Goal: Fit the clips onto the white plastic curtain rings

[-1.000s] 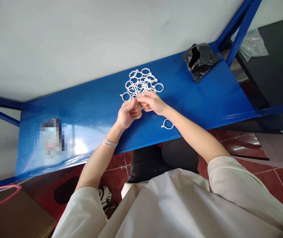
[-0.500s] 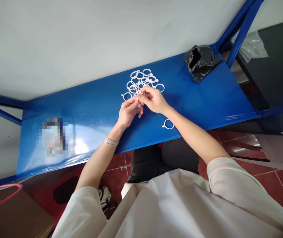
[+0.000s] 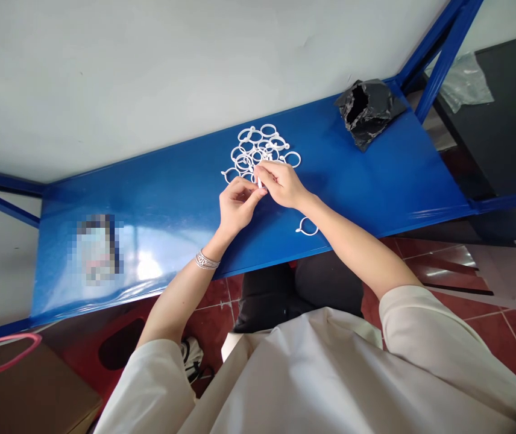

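A pile of several white plastic rings [image 3: 258, 147] lies on the blue shelf [image 3: 163, 199] near the wall. My left hand [image 3: 236, 208] and my right hand [image 3: 283, 184] meet just in front of the pile. Both pinch a small white ring piece [image 3: 259, 179] between their fingertips. A bracelet sits on my left wrist. One single white ring [image 3: 307, 226] lies apart on the shelf, beside my right forearm.
A crumpled black plastic bag [image 3: 366, 108] rests at the shelf's far right. A blurred object [image 3: 97, 247] lies at the shelf's left. A clear bag [image 3: 466, 81] lies on a dark surface at right. A cardboard box [image 3: 23, 392] stands on the red tiled floor.
My hands have stayed at the pile's front edge. The fingers shifted from a closed clasp to a fingertip pinch on the white piece, and the right hand moved slightly towards the pile.
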`<state>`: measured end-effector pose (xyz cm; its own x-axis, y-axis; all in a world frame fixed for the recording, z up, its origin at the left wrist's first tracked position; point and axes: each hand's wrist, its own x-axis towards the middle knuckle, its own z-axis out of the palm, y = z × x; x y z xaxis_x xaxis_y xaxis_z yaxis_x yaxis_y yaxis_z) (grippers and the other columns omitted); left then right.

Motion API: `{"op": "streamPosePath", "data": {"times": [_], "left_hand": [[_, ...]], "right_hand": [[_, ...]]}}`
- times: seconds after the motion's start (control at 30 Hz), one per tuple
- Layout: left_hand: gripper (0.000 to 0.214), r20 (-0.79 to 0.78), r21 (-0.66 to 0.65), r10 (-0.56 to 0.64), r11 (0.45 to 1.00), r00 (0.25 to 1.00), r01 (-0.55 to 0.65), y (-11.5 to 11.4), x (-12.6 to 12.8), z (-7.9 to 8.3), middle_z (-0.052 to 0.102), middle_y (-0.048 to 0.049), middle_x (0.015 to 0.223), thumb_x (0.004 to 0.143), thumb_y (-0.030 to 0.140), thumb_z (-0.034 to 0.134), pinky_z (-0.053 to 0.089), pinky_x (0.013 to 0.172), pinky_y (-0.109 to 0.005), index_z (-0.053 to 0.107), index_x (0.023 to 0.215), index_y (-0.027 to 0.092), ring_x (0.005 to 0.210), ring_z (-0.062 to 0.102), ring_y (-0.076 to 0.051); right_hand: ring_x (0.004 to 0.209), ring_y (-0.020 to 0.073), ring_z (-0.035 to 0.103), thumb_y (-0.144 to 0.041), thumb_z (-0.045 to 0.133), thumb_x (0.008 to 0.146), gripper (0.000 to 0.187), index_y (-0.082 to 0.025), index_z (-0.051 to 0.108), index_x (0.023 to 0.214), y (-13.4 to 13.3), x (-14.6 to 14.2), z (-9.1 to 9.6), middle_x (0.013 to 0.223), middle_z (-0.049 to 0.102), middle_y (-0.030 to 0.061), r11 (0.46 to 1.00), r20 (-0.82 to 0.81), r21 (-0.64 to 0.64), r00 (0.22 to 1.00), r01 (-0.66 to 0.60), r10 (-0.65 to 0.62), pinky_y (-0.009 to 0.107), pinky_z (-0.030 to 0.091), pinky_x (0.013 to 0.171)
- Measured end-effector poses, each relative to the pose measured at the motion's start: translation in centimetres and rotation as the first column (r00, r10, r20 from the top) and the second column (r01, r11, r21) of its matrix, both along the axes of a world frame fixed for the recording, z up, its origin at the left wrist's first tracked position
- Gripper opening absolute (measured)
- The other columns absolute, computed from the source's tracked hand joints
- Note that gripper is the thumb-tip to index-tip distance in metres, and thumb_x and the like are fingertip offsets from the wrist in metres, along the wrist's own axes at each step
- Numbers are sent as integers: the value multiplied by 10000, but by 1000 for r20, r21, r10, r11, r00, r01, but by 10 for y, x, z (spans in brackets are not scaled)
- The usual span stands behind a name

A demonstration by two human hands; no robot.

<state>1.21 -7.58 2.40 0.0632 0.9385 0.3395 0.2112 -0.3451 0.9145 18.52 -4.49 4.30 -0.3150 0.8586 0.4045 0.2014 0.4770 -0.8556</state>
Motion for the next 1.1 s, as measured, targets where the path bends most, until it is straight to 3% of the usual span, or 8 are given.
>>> {"op": "streamPosePath", "data": {"times": [0.43, 0.6, 0.73, 0.87, 1.1], "left_hand": [[555, 2, 22, 22, 1000, 1000, -22, -3, 4, 2, 650, 13, 735, 890, 722, 856, 426, 566, -277, 699, 751, 209, 570, 508, -84], [531, 37, 14, 66, 998, 997, -66, -1, 5, 1, 657, 18, 689, 926, 723, 820, 414, 528, -257, 708, 816, 216, 531, 509, -78], [541, 63, -23, 109, 994, 992, -108, 3, 3, 2, 635, 30, 626, 945, 750, 782, 416, 486, -247, 711, 863, 220, 476, 515, -80], [550, 73, -46, 114, 993, 991, -111, 5, 1, 4, 637, 25, 630, 953, 757, 765, 419, 464, -244, 712, 852, 219, 459, 519, -76], [538, 54, -48, 120, 992, 991, -118, 3, 0, 7, 611, 20, 613, 1015, 713, 706, 426, 478, -240, 689, 812, 216, 468, 512, -74]], "right_hand": [[677, 167, 518, -827, 445, 1088, 687, -231, 582, 775, -3, -5, 5, 696, 581, 9, 992, -142, -110, 989, -62, 46, 319, 443, 691], [652, 143, 526, -892, 553, 1008, 718, -204, 665, 834, 0, -8, 1, 681, 552, -8, 975, -271, -214, 963, -54, -6, 276, 397, 576], [571, 102, 499, -908, 675, 920, 727, -199, 628, 771, 4, -6, 0, 702, 594, -2, 942, -316, -329, 948, -63, -46, 251, 372, 485], [485, 66, 478, -823, 680, 990, 673, -187, 642, 771, 6, -3, 2, 770, 677, 16, 898, -352, -427, 934, -105, -58, 233, 396, 440], [462, 46, 485, -561, 769, 1050, 415, -167, 740, 922, 12, 5, 0, 769, 668, -15, 897, -408, -402, 913, -182, 2, 211, 370, 426]]}}
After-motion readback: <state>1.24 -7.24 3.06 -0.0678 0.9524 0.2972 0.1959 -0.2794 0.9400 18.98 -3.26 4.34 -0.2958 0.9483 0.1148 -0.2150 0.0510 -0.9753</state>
